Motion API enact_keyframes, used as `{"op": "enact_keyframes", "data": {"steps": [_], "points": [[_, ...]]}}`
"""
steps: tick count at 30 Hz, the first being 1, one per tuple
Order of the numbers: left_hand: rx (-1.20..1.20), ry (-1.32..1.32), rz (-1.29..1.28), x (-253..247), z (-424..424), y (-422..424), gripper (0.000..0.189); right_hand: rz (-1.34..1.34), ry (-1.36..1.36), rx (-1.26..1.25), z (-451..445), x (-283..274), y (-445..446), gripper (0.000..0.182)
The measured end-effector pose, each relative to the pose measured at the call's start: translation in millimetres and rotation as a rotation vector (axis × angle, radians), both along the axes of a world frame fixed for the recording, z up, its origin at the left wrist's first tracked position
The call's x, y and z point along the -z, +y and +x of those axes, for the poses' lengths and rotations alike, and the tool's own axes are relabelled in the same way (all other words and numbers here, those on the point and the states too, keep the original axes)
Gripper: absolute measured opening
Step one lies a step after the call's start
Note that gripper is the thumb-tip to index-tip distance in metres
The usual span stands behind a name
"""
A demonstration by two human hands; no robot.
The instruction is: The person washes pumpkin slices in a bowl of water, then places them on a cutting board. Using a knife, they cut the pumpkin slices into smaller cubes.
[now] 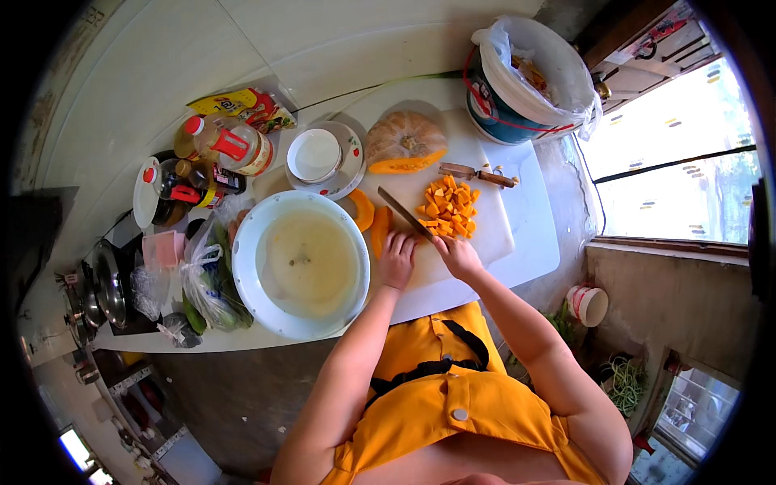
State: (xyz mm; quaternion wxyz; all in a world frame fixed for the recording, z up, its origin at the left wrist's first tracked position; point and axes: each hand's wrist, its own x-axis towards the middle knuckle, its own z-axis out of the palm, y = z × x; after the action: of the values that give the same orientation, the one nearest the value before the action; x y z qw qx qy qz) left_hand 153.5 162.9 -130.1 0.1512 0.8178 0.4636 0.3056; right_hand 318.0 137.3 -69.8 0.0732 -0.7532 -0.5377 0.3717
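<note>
My right hand [459,257] grips a kitchen knife [401,209], its blade slanting up and left over a white cutting board [494,227]. Close to the blade, the fingers of my left hand [398,260] press on a piece of pumpkin, mostly hidden beneath them. A peeled pumpkin strip [381,227] lies just left of those fingers, and a curved pumpkin slice [364,209] rests beyond it. Diced pumpkin [450,206] is heaped right of the blade. At the back of the board sits a large cut pumpkin [405,140], with a wooden-handled peeler [476,174] beside it.
A basin of cloudy water [242,285] stands left of the board. Behind it are stacked white dishes [314,154] and several sauce bottles [239,148]. Bagged green vegetables [215,279] lie farther left. A lined bucket [515,115] holding scraps stands at the back right.
</note>
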Motion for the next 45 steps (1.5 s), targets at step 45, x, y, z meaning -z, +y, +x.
{"op": "enact_keyframes", "data": {"steps": [45], "points": [[-0.023,-0.080,-0.105,7.8,6.7,13.0,0.014,-0.079,0.032,0.048,1.1,-45.6,-18.7,0.045]]}}
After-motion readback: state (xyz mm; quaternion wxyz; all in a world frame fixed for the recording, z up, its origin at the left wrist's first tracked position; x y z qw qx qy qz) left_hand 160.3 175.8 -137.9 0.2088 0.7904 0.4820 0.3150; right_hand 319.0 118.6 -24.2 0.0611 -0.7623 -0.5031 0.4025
